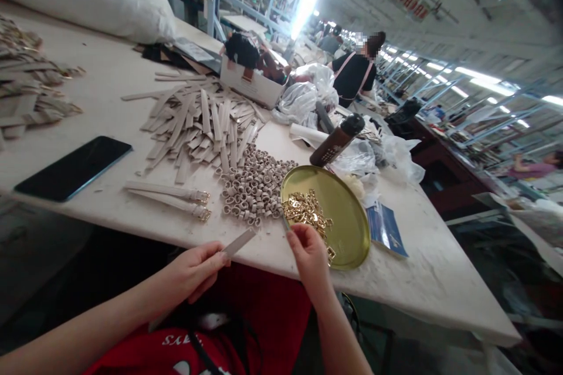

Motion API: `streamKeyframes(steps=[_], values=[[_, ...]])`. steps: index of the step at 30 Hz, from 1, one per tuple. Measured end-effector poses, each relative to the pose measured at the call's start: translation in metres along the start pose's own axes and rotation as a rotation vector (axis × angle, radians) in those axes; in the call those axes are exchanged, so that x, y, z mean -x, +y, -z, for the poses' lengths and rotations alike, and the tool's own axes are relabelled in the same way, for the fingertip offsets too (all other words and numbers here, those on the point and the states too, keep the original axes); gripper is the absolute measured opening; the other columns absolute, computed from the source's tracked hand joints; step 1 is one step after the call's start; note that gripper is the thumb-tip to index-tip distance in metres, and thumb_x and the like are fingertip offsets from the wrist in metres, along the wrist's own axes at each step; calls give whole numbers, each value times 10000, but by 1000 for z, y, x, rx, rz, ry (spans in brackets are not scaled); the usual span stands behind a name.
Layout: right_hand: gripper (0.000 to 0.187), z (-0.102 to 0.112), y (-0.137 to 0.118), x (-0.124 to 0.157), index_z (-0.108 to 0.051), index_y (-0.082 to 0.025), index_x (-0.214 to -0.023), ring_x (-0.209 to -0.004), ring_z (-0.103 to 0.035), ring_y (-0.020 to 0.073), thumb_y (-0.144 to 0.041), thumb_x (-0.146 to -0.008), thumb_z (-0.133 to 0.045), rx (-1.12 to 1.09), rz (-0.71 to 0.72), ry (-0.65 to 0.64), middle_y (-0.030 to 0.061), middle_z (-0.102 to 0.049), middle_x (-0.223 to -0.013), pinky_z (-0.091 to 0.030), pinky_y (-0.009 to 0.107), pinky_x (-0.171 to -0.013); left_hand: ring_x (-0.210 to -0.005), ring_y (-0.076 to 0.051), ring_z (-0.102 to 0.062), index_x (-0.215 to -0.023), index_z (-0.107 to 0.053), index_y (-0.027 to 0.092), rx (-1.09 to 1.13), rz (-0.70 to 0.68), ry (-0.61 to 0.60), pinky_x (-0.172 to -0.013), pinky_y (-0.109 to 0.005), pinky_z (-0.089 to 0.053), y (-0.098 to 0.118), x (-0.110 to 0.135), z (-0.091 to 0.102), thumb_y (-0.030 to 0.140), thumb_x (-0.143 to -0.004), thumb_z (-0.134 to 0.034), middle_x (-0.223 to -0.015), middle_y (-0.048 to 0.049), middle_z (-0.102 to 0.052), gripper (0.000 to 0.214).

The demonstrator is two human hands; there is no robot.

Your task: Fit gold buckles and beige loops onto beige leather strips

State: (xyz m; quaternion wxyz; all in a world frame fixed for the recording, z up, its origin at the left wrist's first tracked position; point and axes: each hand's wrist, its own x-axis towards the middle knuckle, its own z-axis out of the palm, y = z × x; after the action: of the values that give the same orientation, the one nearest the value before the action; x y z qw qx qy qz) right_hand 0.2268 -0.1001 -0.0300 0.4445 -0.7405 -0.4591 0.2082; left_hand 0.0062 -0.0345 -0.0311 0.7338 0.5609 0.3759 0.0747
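My left hand (pixel 196 272) is closed in a pinch on a beige strap (pixel 240 241), near the table's front edge. My right hand (pixel 310 258) is closed by the rim of a round gold tray (pixel 347 234), its fingertips pinched on something small I cannot make out. The tray holds several gold buckles (pixel 305 211). A heap of small beige loops (pixel 255 184) lies left of the tray. Behind the loops is a pile of loose beige straps (pixel 202 123). Two straps with gold buckles (pixel 169 198) lie flat at the front left.
A black phone (pixel 73 167) lies at the left. A brown bottle (pixel 336 139), plastic bags (pixel 303 99), a cardboard box (pixel 250 83) and a blue booklet (pixel 385 228) crowd the far right. More strap pieces (pixel 26 85) sit far left. A person in black (pixel 354 73) stands beyond the table.
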Motion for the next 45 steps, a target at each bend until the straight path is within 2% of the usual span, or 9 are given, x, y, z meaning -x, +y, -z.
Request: streamKeyframes(steps=[2,6,11,15,18,22,25,34,45], values=[[128,21,13,-26,-573,-178,-861,-740,-528,168,-254,-802,-489,402,122,74,51,-561,-824,-403,289,-692,-350,-55,-347,-747,-450,173,9,9,12,-358,-160,-232,2,-4,-4,502,-766,-400,-470,69,-443,334],[145,28,25,-59,-620,-169,-800,-714,-542,180,-190,-807,-477,1017,204,-127,80,-584,-809,-376,280,-648,-363,-49,-382,-729,-443,165,-5,11,-4,-362,-169,-247,5,-12,-13,459,-752,-396,-595,34,-528,300],[173,17,25,-69,-618,-130,-718,-722,-553,202,-90,-781,-463,1085,231,-196,123,-600,-788,-360,290,-630,-348,-43,-322,-747,-452,161,-49,28,1,-349,-168,-209,7,-11,-13,452,-742,-406,-529,63,-464,295],[167,32,21,-67,-602,-141,-699,-766,-549,204,-129,-792,-464,1029,285,-197,112,-602,-800,-374,304,-692,-363,-47,-343,-748,-455,158,-51,17,11,-361,-173,-230,7,-4,-12,444,-757,-396,-543,56,-475,292],[154,42,14,-55,-581,-159,-723,-802,-550,187,-234,-809,-477,608,242,-144,90,-605,-865,-400,297,-721,-388,-48,-381,-741,-456,152,-73,-60,32,-384,-176,-266,8,-3,-12,418,-781,-386,-597,38,-506,278],[213,24,-9,-18,-568,-180,-781,-703,-568,142,-392,-763,-571,-443,-156,-245,39,-630,-805,-445,278,-664,-404,-45,-386,-801,-471,145,-66,-223,81,-393,-178,-277,20,-3,-13,397,-799,-380,-643,32,-508,267],[224,-4,-33,12,-563,-182,-780,-626,-576,110,-372,-706,-657,-888,-398,-401,21,-658,-753,-454,250,-621,-398,-41,-362,-742,-453,156,-100,-323,136,-388,-172,-270,32,1,-13,436,-809,-392,-581,54,-462,295],[246,-46,-51,47,-588,-152,-786,-565,-552,77,-336,-670,-704,-900,-488,-578,17,-651,-700,-438,199,-565,-387,-44,-344,-707,-445,167,-123,-215,179,-359,-166,-252,21,23,-2,396,-766,-469,-541,72,-442,237],[191,-85,-55,64,-615,-194,-766,-612,-511,93,-345,-675,-688,-1073,-394,-121,-19,-598,-717,-424,216,-583,-439,-61,-368,-748,-445,169,-23,-321,345,-403,-163,-286,0,20,-19,451,-808,-458,-532,75,-400,289]])
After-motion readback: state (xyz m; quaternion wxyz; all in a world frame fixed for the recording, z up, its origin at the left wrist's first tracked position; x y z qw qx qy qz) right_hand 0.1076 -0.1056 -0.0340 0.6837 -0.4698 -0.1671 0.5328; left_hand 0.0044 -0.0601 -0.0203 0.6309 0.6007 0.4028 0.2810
